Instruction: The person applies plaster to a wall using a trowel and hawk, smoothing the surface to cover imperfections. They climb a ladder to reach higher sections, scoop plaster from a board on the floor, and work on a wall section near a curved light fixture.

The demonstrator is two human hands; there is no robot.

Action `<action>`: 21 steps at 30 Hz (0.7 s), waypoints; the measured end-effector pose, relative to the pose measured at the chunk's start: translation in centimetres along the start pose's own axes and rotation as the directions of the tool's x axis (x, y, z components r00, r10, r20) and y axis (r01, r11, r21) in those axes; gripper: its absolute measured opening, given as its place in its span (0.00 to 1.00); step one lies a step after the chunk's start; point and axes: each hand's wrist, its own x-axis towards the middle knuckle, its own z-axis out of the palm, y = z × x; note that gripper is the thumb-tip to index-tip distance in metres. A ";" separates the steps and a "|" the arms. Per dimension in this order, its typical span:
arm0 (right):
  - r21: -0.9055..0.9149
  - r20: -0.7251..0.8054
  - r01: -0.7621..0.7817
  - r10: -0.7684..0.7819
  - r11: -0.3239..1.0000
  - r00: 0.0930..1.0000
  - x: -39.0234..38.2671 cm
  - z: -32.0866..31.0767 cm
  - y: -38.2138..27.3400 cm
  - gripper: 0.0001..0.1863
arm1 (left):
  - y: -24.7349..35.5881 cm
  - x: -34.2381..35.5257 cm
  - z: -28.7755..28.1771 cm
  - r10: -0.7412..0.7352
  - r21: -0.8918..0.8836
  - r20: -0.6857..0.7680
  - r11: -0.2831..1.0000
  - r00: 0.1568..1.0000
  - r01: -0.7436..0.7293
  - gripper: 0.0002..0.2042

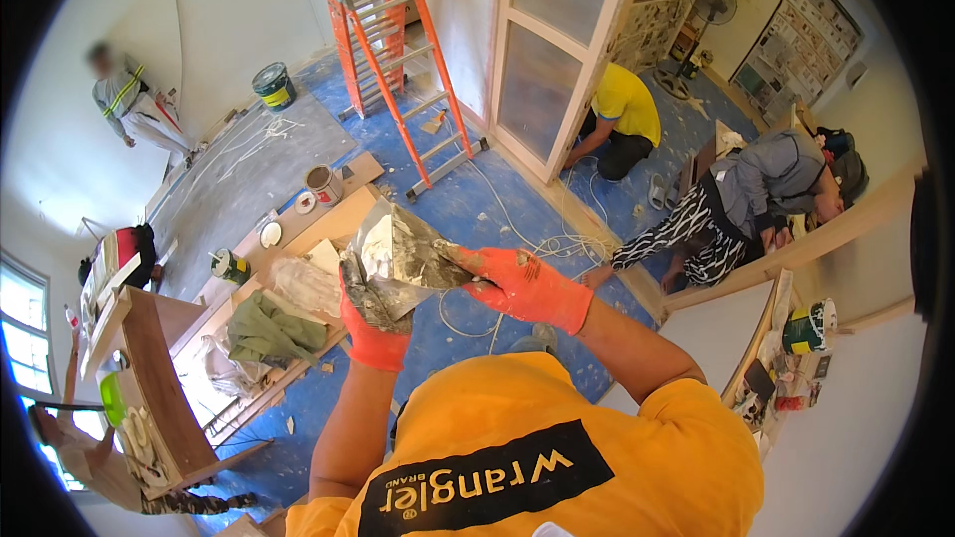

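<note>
My left hand (373,338), in an orange glove smeared with dark grime, grips a metal putty knife (378,293) just left of centre. My right hand (527,293), gloved in orange too, is closed on the handle end of a second, wide scraper (408,254) loaded with white filler. The two blades overlap in front of me, and I cannot tell exactly where they touch. Below the left blade is a board with a crumpled olive cloth (269,328) and clear plastic sheeting (308,288).
An orange ladder (428,89) stands ahead by a framed glass partition (542,80). Co-workers crouch right (632,109) (766,199); others stand far left (139,99) and lower left (95,447). Cables (517,229) cross the blue floor covering (468,209). Tins (323,184) and a wooden bench (169,408) are left.
</note>
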 end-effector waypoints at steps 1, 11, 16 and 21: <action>-0.001 -0.016 -0.012 0.012 1.000 1.000 -1.1 -0.1 1.2 0.31 | -1.5 0.3 -0.4 0.006 0.031 -0.027 1.000 1.000 -0.005 0.25; -0.160 0.115 -0.253 0.273 0.954 0.955 -13.9 -6.7 14.9 0.28 | -17.1 3.0 1.0 -0.058 0.027 -0.066 0.998 0.996 0.060 0.25; 0.306 -0.074 -0.439 0.481 0.845 0.874 -18.2 -7.6 18.3 0.25 | -21.7 4.6 5.8 -0.101 0.171 -0.127 0.978 0.987 0.122 0.25; 0.709 -0.282 -0.178 0.506 0.683 0.815 -17.6 -5.9 16.5 0.18 | -25.6 5.0 6.7 -0.313 0.147 -0.004 0.939 0.950 0.310 0.25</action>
